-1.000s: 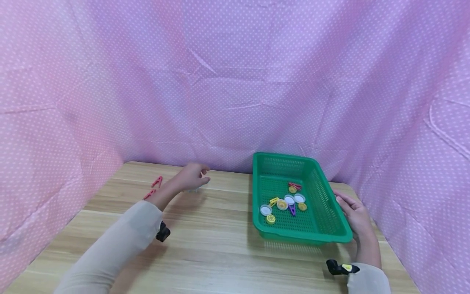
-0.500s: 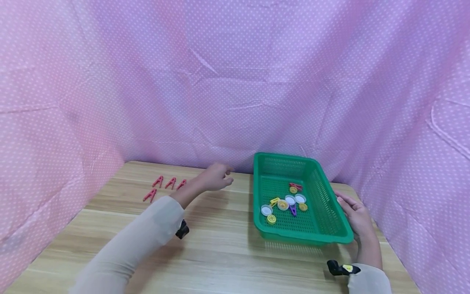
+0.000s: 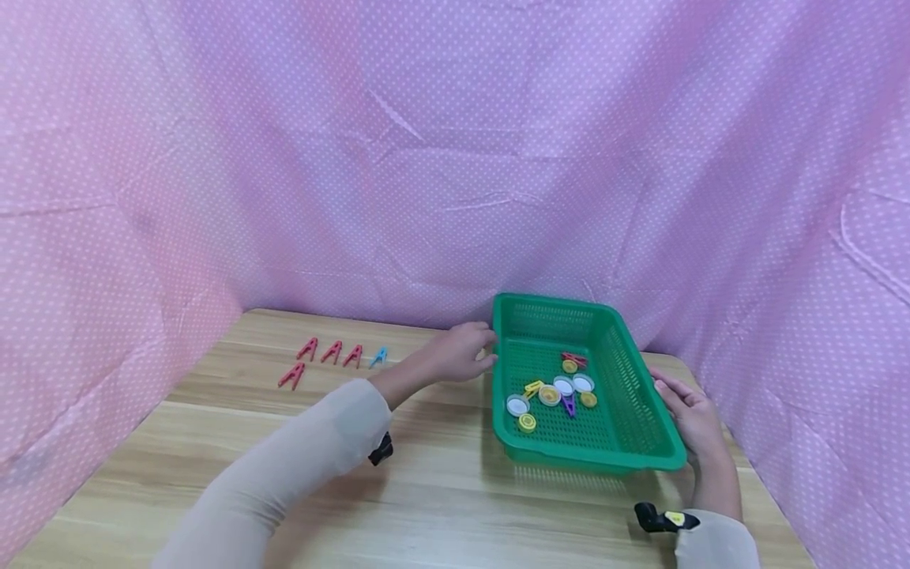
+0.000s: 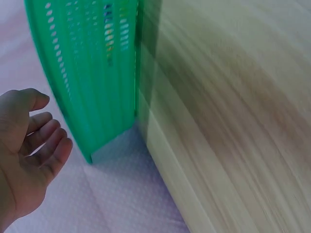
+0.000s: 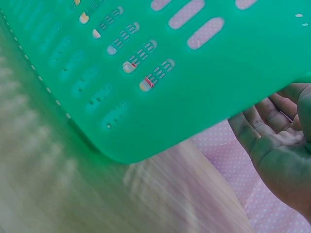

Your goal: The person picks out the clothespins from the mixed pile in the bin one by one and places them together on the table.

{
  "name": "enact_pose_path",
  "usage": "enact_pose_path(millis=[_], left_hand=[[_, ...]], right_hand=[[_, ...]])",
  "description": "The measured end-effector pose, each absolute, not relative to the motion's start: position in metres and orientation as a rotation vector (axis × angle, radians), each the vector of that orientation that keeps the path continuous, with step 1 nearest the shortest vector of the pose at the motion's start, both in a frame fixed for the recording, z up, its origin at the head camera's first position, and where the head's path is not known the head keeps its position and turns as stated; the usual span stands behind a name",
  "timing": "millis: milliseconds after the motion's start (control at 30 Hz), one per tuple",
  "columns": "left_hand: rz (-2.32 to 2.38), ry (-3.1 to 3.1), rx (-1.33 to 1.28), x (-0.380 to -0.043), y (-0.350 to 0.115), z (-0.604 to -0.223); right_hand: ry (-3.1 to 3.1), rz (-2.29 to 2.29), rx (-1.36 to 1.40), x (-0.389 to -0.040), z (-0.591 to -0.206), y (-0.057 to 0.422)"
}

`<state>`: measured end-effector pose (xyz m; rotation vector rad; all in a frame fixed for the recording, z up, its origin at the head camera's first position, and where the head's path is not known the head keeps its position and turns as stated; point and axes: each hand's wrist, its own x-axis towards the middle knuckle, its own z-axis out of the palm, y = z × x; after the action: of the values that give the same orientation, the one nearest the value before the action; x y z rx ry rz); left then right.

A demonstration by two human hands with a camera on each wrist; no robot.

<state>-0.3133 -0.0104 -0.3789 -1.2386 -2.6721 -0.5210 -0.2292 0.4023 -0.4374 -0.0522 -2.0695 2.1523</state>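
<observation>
A green plastic basket (image 3: 594, 460) stands at the right of the wooden table. Inside it lie red clothespins (image 3: 574, 359), a yellow clothespin (image 3: 533, 388), a purple clothespin (image 3: 569, 406), and several white and yellow bottle caps (image 3: 517, 405). My left hand (image 3: 464, 352) is at the basket's left rim, its fingers loosely bent and holding nothing; the left wrist view shows the hand (image 4: 29, 155) just beside the rim. On the opposite side, my right hand (image 3: 688, 419) grips the right rim. In the right wrist view its fingers (image 5: 272, 116) reach behind the rim.
Several red clothespins (image 3: 292, 375) and a light blue clothespin (image 3: 379, 357) lie apart on the table (image 3: 426, 506) at the back left. A pink dotted cloth (image 3: 455, 197) hangs close behind the table and along both sides.
My left hand has moved right, from over the clothespins to the basket's left rim, uncovering the light blue clothespin and red ones. The right hand and basket have barely shifted.
</observation>
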Motion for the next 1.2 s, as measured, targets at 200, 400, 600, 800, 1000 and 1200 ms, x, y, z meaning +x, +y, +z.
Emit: enact_pose_path(millis=[200, 400, 600, 800, 1000, 1200], left_hand=[[-0.276, -2.573, -1.345, -0.309, 0.019, -0.383], [-0.174, -2.595, -1.454, -0.305, 0.046, -0.381], [-0.183, -2.708, -1.551, -0.308, 0.070, -0.380], [-0.120, -2.815, -1.607, -0.317, 0.088, -0.380], [-0.098, -2.956, -1.578, -0.326, 0.099, -0.377], [-0.128, -3.077, -1.493, -0.332, 0.102, -0.374]], right_hand=[[-2.094, 2.151, -0.076, -0.230, -0.437, 0.404], [-2.124, 2.145, -0.113, -0.231, -0.436, 0.406], [-2.120, 2.147, -0.101, -0.232, -0.437, 0.406], [-2.123, 2.139, -0.106, -0.232, -0.436, 0.406], [-2.109, 2.163, -0.104, -0.232, -0.435, 0.405], [-2.099, 2.160, -0.098, -0.231, -0.436, 0.404]])
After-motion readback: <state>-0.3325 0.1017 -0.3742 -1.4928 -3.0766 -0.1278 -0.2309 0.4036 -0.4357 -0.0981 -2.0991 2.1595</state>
